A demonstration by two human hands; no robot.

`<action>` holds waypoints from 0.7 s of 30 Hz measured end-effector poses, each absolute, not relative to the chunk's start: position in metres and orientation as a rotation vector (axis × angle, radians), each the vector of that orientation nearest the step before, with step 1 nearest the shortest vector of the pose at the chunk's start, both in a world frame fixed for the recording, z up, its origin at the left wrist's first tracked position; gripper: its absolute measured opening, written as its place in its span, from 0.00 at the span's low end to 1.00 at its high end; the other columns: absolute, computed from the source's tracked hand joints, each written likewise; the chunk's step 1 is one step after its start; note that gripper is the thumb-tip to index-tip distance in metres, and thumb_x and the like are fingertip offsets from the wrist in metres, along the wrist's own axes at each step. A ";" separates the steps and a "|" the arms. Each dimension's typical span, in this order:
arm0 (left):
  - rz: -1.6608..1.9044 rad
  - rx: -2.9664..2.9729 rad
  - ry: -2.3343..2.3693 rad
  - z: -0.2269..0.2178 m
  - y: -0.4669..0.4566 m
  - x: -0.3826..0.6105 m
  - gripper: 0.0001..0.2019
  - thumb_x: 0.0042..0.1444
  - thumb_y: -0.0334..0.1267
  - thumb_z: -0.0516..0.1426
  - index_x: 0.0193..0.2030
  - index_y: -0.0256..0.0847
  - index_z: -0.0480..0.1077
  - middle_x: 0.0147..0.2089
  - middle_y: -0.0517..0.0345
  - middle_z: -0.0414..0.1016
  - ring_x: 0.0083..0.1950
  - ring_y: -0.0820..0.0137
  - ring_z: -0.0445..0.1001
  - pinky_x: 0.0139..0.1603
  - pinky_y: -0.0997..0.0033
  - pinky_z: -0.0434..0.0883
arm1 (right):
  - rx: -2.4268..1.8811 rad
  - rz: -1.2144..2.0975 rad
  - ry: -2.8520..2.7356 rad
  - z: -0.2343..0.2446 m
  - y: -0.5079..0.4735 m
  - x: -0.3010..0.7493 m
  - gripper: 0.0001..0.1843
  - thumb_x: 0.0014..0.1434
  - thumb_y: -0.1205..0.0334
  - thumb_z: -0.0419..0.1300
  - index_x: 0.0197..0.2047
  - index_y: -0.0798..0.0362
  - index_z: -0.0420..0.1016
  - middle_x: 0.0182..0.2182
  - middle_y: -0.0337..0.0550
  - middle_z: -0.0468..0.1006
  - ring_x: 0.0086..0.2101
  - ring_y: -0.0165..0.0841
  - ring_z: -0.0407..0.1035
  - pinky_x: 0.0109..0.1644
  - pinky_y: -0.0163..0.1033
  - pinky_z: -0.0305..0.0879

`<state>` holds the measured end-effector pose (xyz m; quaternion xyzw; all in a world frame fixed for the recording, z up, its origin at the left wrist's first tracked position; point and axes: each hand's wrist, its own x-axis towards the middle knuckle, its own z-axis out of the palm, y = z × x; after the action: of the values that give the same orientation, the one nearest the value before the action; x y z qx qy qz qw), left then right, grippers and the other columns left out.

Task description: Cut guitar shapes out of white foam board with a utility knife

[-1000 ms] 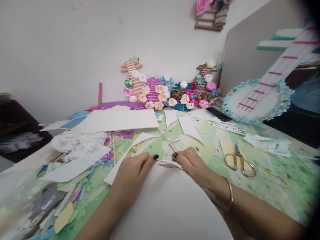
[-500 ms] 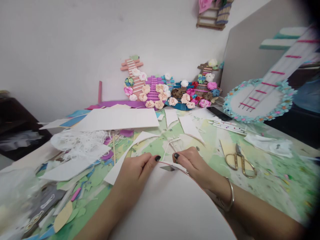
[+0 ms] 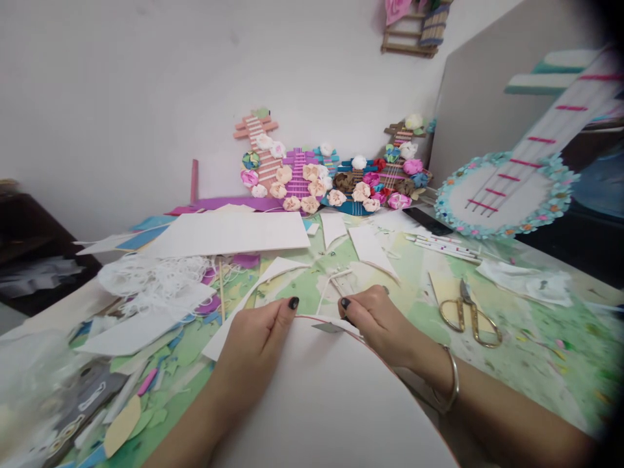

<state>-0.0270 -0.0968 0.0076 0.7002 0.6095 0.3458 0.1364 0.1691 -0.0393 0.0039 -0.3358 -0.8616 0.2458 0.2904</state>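
Note:
A large white foam sheet (image 3: 331, 396), its curved edge marked by a red line, fills the near middle. My left hand (image 3: 256, 338) grips its far edge at the left, thumb on top. My right hand (image 3: 377, 325) is closed around a craft knife, whose handle is mostly hidden in the fingers. The knife's grey blade (image 3: 327, 327) pokes through the sheet close to the red line, between my two hands. A narrow strip of the white sheet stands partly apart along the edge beside the blade.
Gold-handled scissors (image 3: 468, 315) lie at the right. White foam offcuts (image 3: 371, 252) and a flat white board (image 3: 229, 233) lie beyond my hands, tangled white string (image 3: 156, 279) at the left. Flower-decorated paper instruments (image 3: 299, 175) line the wall; a larger banjo-like one (image 3: 502, 195) stands at right.
My left hand has slid a little to the left along the sheet's edge. The right hand and blade have hardly moved.

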 end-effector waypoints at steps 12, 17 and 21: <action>0.965 2.115 1.757 0.006 -0.097 -0.023 0.20 0.62 0.45 0.42 0.20 0.39 0.53 0.17 0.65 0.58 0.20 0.77 0.55 0.23 0.75 0.52 | -0.892 0.714 -2.304 0.009 -0.045 0.167 0.19 0.59 0.66 0.44 0.17 0.55 0.48 0.16 0.32 0.46 0.20 0.22 0.44 0.26 0.34 0.41; 0.997 2.089 1.728 0.006 -0.097 -0.024 0.20 0.62 0.45 0.42 0.20 0.40 0.51 0.17 0.66 0.54 0.20 0.78 0.54 0.22 0.75 0.52 | -0.892 0.687 -2.302 0.010 -0.045 0.168 0.19 0.58 0.66 0.44 0.17 0.55 0.47 0.16 0.32 0.46 0.20 0.23 0.42 0.26 0.34 0.41; 1.025 2.055 1.717 0.008 -0.097 -0.025 0.20 0.62 0.45 0.42 0.20 0.40 0.50 0.18 0.66 0.52 0.20 0.78 0.52 0.22 0.76 0.52 | -0.899 0.669 -2.316 0.009 -0.043 0.169 0.19 0.59 0.66 0.43 0.17 0.55 0.46 0.16 0.32 0.45 0.20 0.23 0.42 0.27 0.34 0.42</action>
<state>-0.0249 -0.0971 0.0076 0.7099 0.5933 0.3542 0.1366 0.1691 -0.0429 0.0090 -0.3355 -0.8640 0.2496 0.2806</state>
